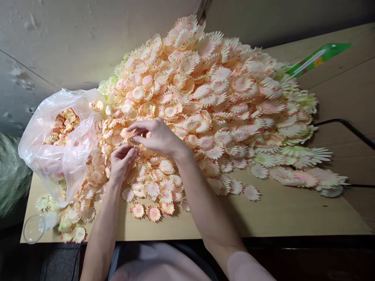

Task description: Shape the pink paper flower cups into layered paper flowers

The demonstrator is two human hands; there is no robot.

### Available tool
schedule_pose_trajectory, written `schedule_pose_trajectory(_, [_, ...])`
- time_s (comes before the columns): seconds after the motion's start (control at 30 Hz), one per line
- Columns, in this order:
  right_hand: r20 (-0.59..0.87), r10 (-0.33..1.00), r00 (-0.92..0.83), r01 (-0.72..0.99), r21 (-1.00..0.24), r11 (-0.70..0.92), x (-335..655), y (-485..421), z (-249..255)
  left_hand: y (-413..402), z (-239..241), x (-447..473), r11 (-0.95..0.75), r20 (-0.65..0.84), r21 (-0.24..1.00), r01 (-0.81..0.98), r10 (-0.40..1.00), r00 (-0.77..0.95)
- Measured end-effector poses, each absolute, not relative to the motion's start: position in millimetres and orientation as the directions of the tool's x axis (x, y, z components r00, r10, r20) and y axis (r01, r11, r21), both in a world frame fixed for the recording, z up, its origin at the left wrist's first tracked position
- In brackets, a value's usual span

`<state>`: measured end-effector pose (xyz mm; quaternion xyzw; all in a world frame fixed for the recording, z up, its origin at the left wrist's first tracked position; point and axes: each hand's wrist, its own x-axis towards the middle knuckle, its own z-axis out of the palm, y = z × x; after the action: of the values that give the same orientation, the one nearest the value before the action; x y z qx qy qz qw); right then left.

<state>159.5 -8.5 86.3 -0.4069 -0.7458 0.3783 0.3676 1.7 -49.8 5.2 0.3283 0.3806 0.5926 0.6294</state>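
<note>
Over the near left part of a big heap of artificial flower petal discs [202, 93], my two hands work close together. The discs are cream and pale pink with red-tipped, notched edges. My left hand [122, 160] is closed in a pinch on a small petal disc [135, 145], mostly covered by the fingers. From the right, my right hand [156, 134] reaches over it with thumb and finger bent towards the same spot. What lies between those right fingertips is too small to make out. Below the hands lie several loose discs [153, 213] with stronger red edges.
An open, translucent plastic bag [79, 156] at the left holds yellow-red flower pieces [66, 125]. A clear cup [34, 229] lies near the table's [263, 222] front left corner. A green packet [320, 58] and a black cable [348, 127] are at the right.
</note>
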Motion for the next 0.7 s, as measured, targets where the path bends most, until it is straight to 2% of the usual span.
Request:
schedule_pose_trajectory(0.4, [0.262,0.884,-0.388,0.192,-0.915,0.356,159,-5,79,-50,-7,-2,0.023,-0.047,0.923,-0.384,0.997,-0.053])
schedule_pose_trajectory(0.7, [0.109,0.845,-0.524,0.246,-0.930,0.272,159,-12,92,-54,-6,0,-0.104,0.080,0.982,-0.157,0.986,-0.148])
